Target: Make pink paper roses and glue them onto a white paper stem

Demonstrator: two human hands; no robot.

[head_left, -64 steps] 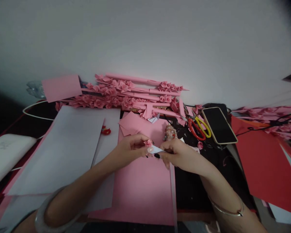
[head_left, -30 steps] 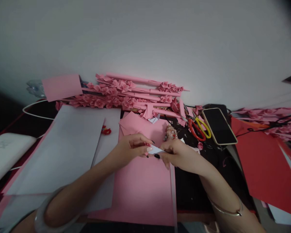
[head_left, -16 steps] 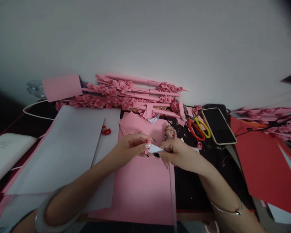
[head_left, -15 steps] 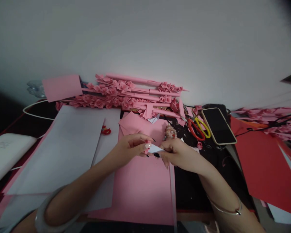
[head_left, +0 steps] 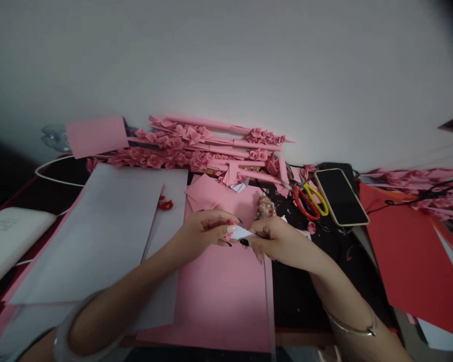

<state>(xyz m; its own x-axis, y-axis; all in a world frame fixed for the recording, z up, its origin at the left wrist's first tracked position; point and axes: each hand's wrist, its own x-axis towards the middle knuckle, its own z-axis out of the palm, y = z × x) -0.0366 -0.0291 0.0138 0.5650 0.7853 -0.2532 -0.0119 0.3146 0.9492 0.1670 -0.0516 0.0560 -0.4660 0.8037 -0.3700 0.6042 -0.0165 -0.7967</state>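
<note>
Both hands meet over the pink paper sheets (head_left: 222,296) at the middle of the table. Between them is a small folded piece of paper (head_left: 242,233), its pale side showing. My left hand (head_left: 206,229) pinches its left end, where bits of pink show among the fingers. My right hand (head_left: 277,240) grips the right end between thumb and fingers, the thumb with its black nail on top. The fingers cover much of the piece, so its full shape is hidden. Just beyond the right hand sits a beaded, cone-like object (head_left: 265,206).
Pink paper flowers on rolled stems (head_left: 196,146) lie along the wall. Scissors with red and yellow handles (head_left: 310,201) and a phone (head_left: 342,197) rest at the back right. White sheets (head_left: 90,236) cover the left, red sheets (head_left: 411,256) the right. A white device (head_left: 18,241) stands far left.
The hands hold nearly the same place and grip. Less pink shows at the left fingertips now, and the left fingers have shifted slightly on the folded paper.
</note>
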